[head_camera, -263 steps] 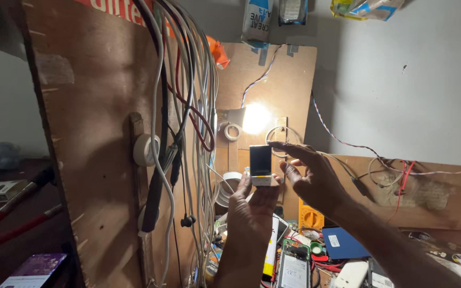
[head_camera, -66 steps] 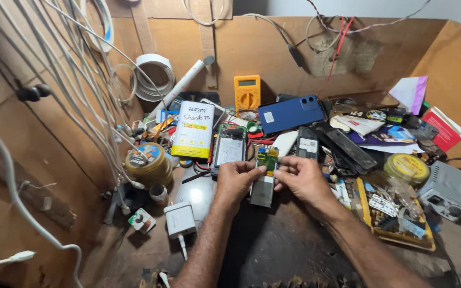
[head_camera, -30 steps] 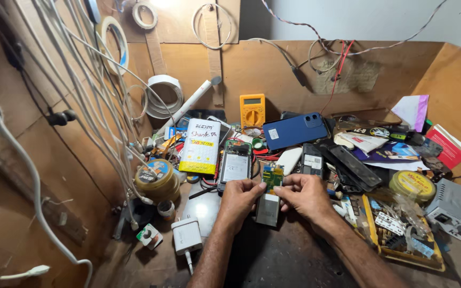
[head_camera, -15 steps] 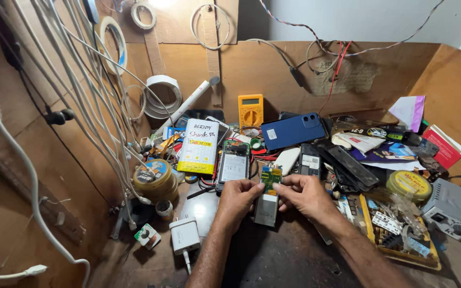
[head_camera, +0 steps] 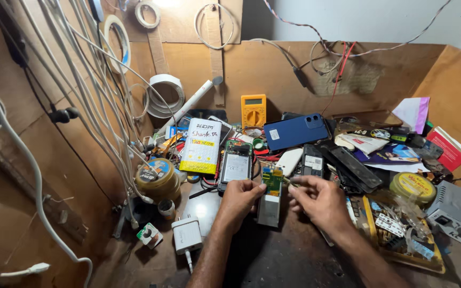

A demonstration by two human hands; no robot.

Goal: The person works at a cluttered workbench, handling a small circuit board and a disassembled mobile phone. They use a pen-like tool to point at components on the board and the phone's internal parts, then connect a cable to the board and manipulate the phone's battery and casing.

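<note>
Head view looks down on a small opened phone (head_camera: pixel 270 196) with its back cover off, a green circuit board showing in its upper part and a pale battery area below. It lies on the bench (head_camera: pixel 273 261), lengthwise between the two hands. Left hand (head_camera: pixel 239 200) is curled against the phone's left edge, thumb and fingertips pinching it steady. Right hand (head_camera: pixel 318 198) sits just right of it, fingers drawn together near the board's upper right corner; whether they pinch a small part or tool is too small to tell

By the look of it the opening up is done and the board is being worked on; the phone is not yet closed up

Just beyond the left hand lies a second opened handset (head_camera: pixel 236 165) with a bare silver panel. Further off stand a yellow multimeter (head_camera: pixel 253 110) and a blue phone (head_camera: pixel 296 131) leaning by the back wall. Left of the left hand sit a white charger plug (head_camera: pixel 187 234) and a round tin (head_camera: pixel 157 178). Beyond the right hand lie a tray of small parts (head_camera: pixel 401 234) and a grey box (head_camera: pixel 456 209)
</note>
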